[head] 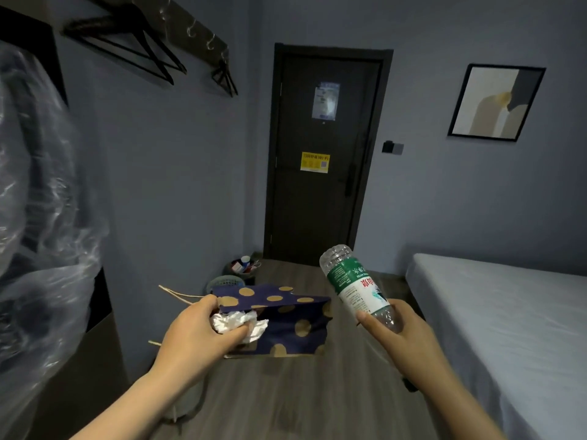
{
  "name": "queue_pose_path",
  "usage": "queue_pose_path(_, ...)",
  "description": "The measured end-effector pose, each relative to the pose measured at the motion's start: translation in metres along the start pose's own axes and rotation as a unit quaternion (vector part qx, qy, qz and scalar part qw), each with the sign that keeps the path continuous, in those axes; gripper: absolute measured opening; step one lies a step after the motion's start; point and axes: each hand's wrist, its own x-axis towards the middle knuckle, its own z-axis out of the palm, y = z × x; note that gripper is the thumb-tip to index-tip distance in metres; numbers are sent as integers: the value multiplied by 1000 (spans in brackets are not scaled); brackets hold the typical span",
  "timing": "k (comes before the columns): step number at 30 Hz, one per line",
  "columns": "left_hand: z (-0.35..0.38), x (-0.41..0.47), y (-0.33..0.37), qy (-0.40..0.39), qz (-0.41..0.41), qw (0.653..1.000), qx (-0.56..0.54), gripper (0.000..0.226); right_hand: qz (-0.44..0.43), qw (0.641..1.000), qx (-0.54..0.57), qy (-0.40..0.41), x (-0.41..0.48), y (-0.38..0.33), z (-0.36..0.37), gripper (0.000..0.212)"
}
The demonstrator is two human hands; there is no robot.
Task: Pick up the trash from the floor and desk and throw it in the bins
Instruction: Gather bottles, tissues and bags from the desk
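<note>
Left hand (pixel 197 331) grips bag (pixel 286 322) w/ tissue (pixel 236 323); right hand (pixel 397 328) grips bottle (pixel 355 285), neck tilted up-left. Bins (pixel 236 274) sit frame centre, beyond the bag, nearer my left.

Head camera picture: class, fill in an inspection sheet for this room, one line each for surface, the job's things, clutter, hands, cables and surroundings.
Surface: wooden floor, bare in the foreground.
Job's things: clear plastic bottle with green label; crumpled white tissue; dark blue paper bag with gold dots; two bins by the door, the far one holding trash.
Clutter: clear plastic sheeting at left.
Hands: left hand holds the tissue and bag; right hand holds the bottle.
Cables: nothing seen.
Surroundings: dark door with notices, framed picture, bed, hangers.
</note>
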Motion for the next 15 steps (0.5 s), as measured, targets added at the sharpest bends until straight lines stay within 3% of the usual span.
queue_pose_path(15,129,241,-31,27,-102,993,48,35,-35,995,-4,-94,316,62,77,45)
